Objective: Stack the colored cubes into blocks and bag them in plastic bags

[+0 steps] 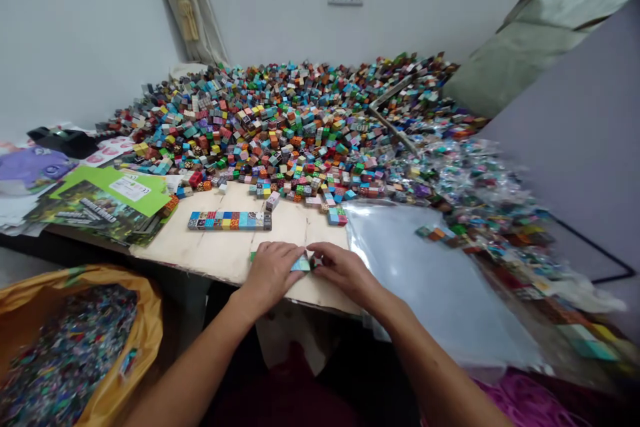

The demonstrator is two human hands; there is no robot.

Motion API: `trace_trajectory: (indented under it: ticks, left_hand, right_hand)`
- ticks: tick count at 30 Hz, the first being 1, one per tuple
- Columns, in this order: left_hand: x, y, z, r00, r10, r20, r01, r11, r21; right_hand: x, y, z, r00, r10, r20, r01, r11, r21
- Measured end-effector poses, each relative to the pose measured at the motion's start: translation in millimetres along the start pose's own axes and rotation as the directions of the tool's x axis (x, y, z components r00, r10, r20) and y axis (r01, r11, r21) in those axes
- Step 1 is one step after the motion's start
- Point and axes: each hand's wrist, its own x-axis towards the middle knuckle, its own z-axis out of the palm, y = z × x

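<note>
My left hand [274,268] lies over a short row of small patterned cubes [301,263] near the board's front edge, its fingers closed around the row. Light blue and green faces show at the row's right end, and most of it is hidden under the hand. At that end my right hand [346,271] pinches a small dark cube [315,260] between thumb and fingers. Whether this cube touches the row I cannot tell. Just behind my hands, a finished-looking double row of multicoloured cubes [230,221] rests on the pale board [170,240].
A big heap of loose cubes [280,127] fills the back. Clear plastic sheets [410,260] lie at right, beside wrapped cubes [480,180]. Printed cards [100,203] and a tape dispenser [63,140] are at left. A yellow bag [150,307] of shiny pieces stands below left.
</note>
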Motion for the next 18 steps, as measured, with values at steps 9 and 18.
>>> trace_trajectory:
  ticks: [9,18]
  left_hand:
    - [2,0,-0.1,1.000,-0.011,0.005,0.011,0.999,-0.043]
    - [4,2,-5.7,0.996,-0.055,0.070,0.058,0.998,-0.039]
  right_hand:
    - [88,22,-47,0.967,0.090,-0.237,-0.207,0.822,-0.530]
    - [67,-3,-26,0.997,0.049,0.055,-0.013,0.853,-0.522]
